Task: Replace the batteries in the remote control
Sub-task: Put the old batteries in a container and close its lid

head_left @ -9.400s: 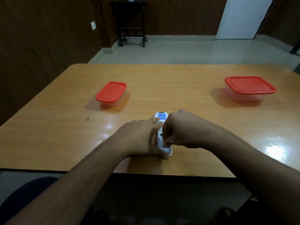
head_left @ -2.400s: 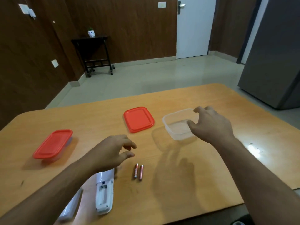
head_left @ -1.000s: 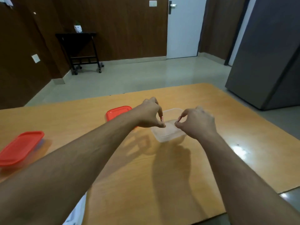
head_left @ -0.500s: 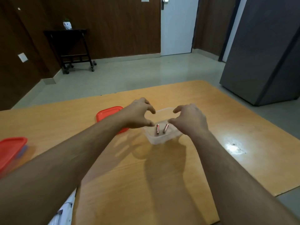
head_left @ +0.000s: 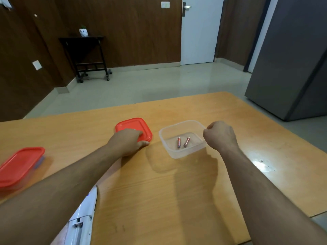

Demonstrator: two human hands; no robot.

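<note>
Two red batteries (head_left: 182, 142) lie side by side on the floor of a clear open container (head_left: 177, 152) at mid-table. My right hand (head_left: 220, 136) is curled at the container's right rim, touching or gripping it. My left hand (head_left: 128, 140) rests on the near edge of a loose red lid (head_left: 133, 126) just left of the container, thumb at the lid's corner. The white remote (head_left: 81, 221) lies near the table's front edge, partly hidden under my left forearm, with its battery bay exposed.
A second container with a red lid (head_left: 19, 165) on it stands at the far left of the wooden table (head_left: 159, 191). Beyond the table are a grey cabinet (head_left: 292, 59) on the right, a black side table (head_left: 88, 55) and a white door.
Both hands have left the batteries, which now lie in the clear container. My left hand moved left onto the red lid. My right hand shifted to the container's right rim.
</note>
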